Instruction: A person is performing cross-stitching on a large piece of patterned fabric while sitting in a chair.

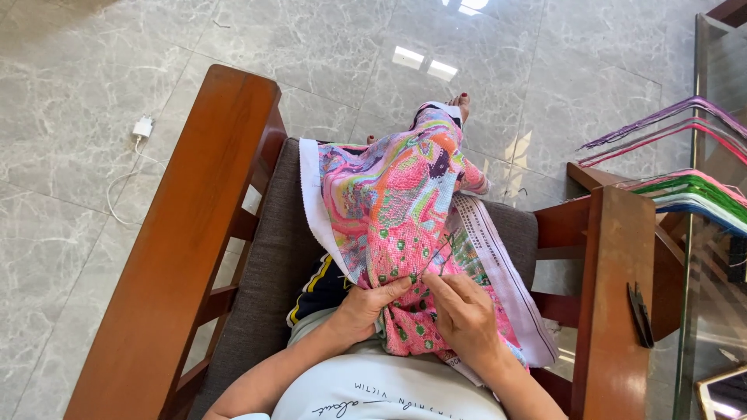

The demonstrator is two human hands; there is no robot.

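Fingers (405, 286) of the left hand (366, 307) are bent tight and pinch a fold of the bright cloth (397, 206). The thumb lies on top of the fold. The right hand (467, 315) is just beside it, with its fingertips pressed close together on the cloth. It seems to hold a thin needle, but that is too small to see well. A dark thread (442, 250) runs up in a loop from those fingertips.

The cloth is a big stitched picture in pink, green, blue and orange. It lies on the person's lap and spreads away over the legs. A white edge (313, 194) runs down its left side, and a pale strip with small marks (498, 264) runs down its right side.

To stitch well, I think the left hand should keep the fold flat and tight, and the right hand should pull the thread slowly so the loop does not knot.

The person sits on a grey cushion (264, 257) in a wooden chair (187, 233). A small black clip (641, 313) sits on the right arm of the chair. Farther right, bunches of coloured threads (692, 194) hang over a glass table (720, 257). Far off on the shiny grey floor (70, 109) lies a white charger (142, 127) with its cord.
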